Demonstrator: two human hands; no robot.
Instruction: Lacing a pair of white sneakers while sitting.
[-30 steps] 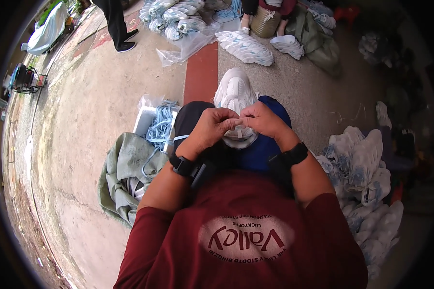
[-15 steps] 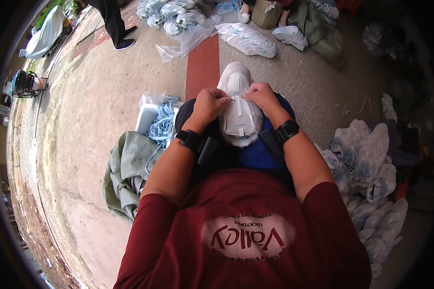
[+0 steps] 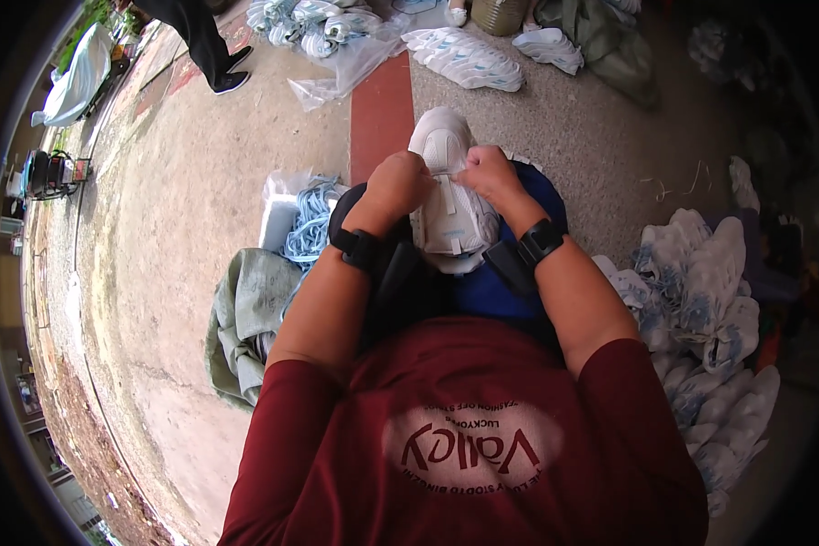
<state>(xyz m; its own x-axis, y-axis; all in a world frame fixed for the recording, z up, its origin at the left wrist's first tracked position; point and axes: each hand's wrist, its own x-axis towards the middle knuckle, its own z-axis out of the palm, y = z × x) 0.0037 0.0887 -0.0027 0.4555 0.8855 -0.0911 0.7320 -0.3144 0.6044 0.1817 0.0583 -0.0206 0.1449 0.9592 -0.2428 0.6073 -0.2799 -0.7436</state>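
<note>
A white sneaker rests upright on my lap, its toe pointing away from me and its tongue and heel toward me. My left hand is closed at the left side of the lacing area, back of the hand up, hiding its fingertips. On the opposite side my right hand is closed in a pinch just above the shoe's upper. Whatever thin thing the fingers hold is too small to make out. Light blue shoelaces lie in a tangled heap left of my knee.
A green-grey sack lies at my left. White shoes are piled at my right. Ahead are a row of white shoes, a plastic sheet, and another heap of shoes. A person's dark-trousered legs stand far left.
My left hand has turned and moved slightly up and inward over the sneaker. The right hand has risen a little, its fingers more curled. The view has shifted slightly.
</note>
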